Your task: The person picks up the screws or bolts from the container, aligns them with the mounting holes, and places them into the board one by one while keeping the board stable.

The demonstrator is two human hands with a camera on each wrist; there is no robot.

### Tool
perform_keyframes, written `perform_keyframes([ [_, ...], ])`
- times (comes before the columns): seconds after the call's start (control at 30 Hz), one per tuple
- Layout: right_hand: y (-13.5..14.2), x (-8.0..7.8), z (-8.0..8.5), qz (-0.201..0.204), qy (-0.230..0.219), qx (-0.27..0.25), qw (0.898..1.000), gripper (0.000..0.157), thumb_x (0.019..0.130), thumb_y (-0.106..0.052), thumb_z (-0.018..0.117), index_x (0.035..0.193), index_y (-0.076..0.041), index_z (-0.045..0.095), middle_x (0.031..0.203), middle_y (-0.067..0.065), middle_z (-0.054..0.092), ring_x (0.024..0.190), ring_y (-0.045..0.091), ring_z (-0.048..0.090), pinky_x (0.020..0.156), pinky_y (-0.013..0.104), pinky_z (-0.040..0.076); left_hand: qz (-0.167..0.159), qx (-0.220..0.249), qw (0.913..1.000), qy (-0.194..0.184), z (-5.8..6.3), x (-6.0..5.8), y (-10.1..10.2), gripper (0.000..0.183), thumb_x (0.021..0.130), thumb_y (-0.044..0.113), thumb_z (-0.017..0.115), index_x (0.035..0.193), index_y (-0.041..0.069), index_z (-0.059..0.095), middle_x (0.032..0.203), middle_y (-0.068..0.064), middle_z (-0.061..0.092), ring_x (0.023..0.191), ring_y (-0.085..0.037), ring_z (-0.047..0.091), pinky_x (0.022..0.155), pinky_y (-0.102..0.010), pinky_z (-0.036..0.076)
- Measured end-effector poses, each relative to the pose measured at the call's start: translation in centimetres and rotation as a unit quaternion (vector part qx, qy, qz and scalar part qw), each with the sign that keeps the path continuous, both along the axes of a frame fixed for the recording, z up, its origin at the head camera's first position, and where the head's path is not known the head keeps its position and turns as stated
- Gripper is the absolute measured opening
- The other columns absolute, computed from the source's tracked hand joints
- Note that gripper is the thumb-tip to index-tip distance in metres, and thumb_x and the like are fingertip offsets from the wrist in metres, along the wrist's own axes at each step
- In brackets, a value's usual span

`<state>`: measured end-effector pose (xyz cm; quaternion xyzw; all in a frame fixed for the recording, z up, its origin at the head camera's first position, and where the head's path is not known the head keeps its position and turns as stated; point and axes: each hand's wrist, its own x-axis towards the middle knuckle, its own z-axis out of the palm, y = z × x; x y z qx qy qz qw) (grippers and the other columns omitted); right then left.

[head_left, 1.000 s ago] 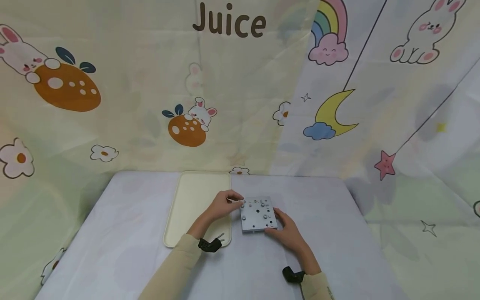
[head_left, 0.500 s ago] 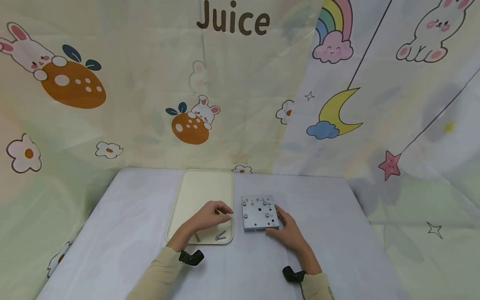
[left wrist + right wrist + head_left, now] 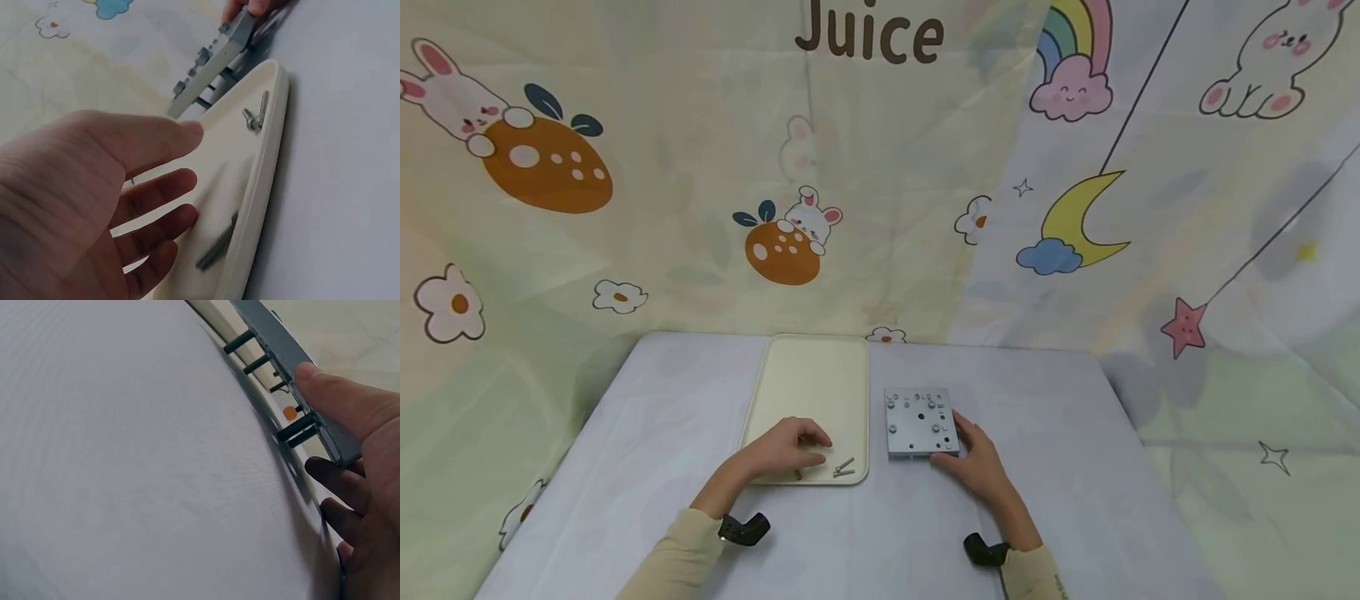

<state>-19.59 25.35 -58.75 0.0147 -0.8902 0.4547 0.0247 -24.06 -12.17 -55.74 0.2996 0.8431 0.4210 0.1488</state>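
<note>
My right hand [image 3: 976, 460] grips the right front corner of a grey metal plate [image 3: 912, 430] with several holes and bolt heads on top. In the right wrist view the thumb lies along the plate's edge, and threaded bolts [image 3: 297, 430] stick out from its underside. My left hand [image 3: 784, 448] is over the front of a cream tray [image 3: 812, 375], fingers loosely bent and thumb apart, with nothing between them. Loose bolts [image 3: 255, 120] lie in one tray corner. Below the left fingertips is a darker, blurred bolt [image 3: 217, 251], partly hidden in the head view.
The tray stands left of the plate on a table with a white cloth [image 3: 1037, 467]. A printed fabric backdrop [image 3: 880, 167] hangs behind the table. Each wrist carries a black camera [image 3: 745, 529].
My left hand has moved from the plate's left edge leftward and toward me, over the front of the tray. The right hand keeps its grip on the plate.
</note>
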Motion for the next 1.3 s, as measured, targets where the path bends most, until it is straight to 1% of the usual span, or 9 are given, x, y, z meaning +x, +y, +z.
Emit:
perform_keyframes([
  [0.13,0.1,0.3,0.1,-0.004,-0.006,-0.006,1.000,0.100,0.069,-0.048,0.085,0.149,-0.013,0.038,0.147,0.008,0.044,0.140,0.031,0.028,0.113,0.051,0.016,-0.004,-0.026,0.9995,0.019,0.0,0.6,-1.0,0.023,0.082,0.021,0.078,0.104,0.018,0.071,0.101,0.012,0.066,0.097,-0.012,0.059,0.085,-0.034,0.047],
  [0.23,0.1,0.3,0.3,-0.003,0.000,-0.003,1.000,0.099,0.070,-0.048,0.084,0.149,-0.011,0.038,0.147,0.009,0.044,0.140,0.031,0.029,0.114,0.050,0.013,-0.008,-0.034,0.9985,0.042,0.1,0.9,-1.8,0.025,0.080,0.018,0.079,0.103,0.018,0.071,0.101,0.013,0.065,0.097,-0.012,0.059,0.085,-0.034,0.048],
  [0.37,0.2,0.1,0.6,-0.001,0.005,0.001,1.000,0.098,0.071,-0.049,0.083,0.149,-0.011,0.037,0.147,0.009,0.045,0.141,0.029,0.029,0.115,0.046,0.009,-0.013,-0.043,0.9970,0.064,0.2,1.0,-2.6,0.027,0.078,0.017,0.082,0.103,0.019,0.072,0.102,0.014,0.062,0.096,-0.011,0.057,0.083,-0.034,0.048],
  [0.5,0.3,0.1,0.7,0.000,0.001,-0.007,1.000,0.101,0.069,-0.050,0.083,0.149,-0.011,0.036,0.147,0.010,0.044,0.141,0.030,0.028,0.114,0.049,0.012,-0.028,-0.052,0.9942,0.089,0.1,0.7,-2.7,0.025,0.078,0.020,0.083,0.101,0.022,0.073,0.103,0.015,0.060,0.096,-0.010,0.056,0.083,-0.033,0.047],
  [0.67,0.4,0.3,0.3,-0.006,-0.004,-0.017,1.000,0.101,0.069,-0.051,0.084,0.149,-0.013,0.036,0.146,0.010,0.045,0.140,0.029,0.028,0.113,0.051,0.015,-0.046,-0.085,0.9844,0.147,-0.2,0.6,-1.9,0.023,0.077,0.020,0.083,0.099,0.021,0.076,0.101,0.011,0.057,0.094,-0.011,0.055,0.082,-0.033,0.048],
  [0.77,0.2,0.4,0.1,-0.008,-0.002,-0.021,1.000,0.100,0.068,-0.052,0.083,0.148,-0.013,0.038,0.144,0.010,0.046,0.140,0.029,0.030,0.113,0.051,0.017,-0.048,-0.112,0.9757,0.182,-0.3,0.9,-1.4,0.026,0.078,0.021,0.083,0.103,0.020,0.077,0.105,0.006,0.057,0.093,-0.012,0.055,0.080,-0.032,0.048],
  [0.87,0.0,0.3,0.0,-0.006,0.001,-0.025,1.000,0.098,0.069,-0.052,0.083,0.148,-0.013,0.040,0.144,0.009,0.048,0.139,0.029,0.031,0.113,0.051,0.017,-0.046,-0.127,0.9693,0.205,-0.3,1.1,-1.3,0.027,0.078,0.023,0.082,0.104,0.020,0.077,0.109,0.002,0.058,0.094,-0.013,0.057,0.079,-0.033,0.049],
  [1.07,0.1,0.1,-0.3,-0.007,0.003,-0.023,1.000,0.098,0.068,-0.055,0.082,0.147,-0.015,0.040,0.143,0.006,0.048,0.139,0.026,0.032,0.113,0.049,0.017,-0.044,-0.124,0.9651,0.227,-0.2,1.1,-1.2,0.020,0.078,0.022,0.082,0.097,0.019,0.079,0.109,-0.002,0.060,0.093,-0.017,0.059,0.079,-0.034,0.049],
  [1.3,0.0,0.2,-0.1,-0.005,-0.002,-0.025,1.000,0.099,0.068,-0.052,0.083,0.148,-0.014,0.039,0.142,0.008,0.049,0.140,0.027,0.030,0.113,0.050,0.016,-0.043,-0.131,0.9593,0.247,-0.4,0.9,-1.3,0.013,0.077,0.024,0.083,0.089,0.020,0.080,0.106,0.001,0.062,0.091,-0.015,0.059,0.078,-0.032,0.050],
])
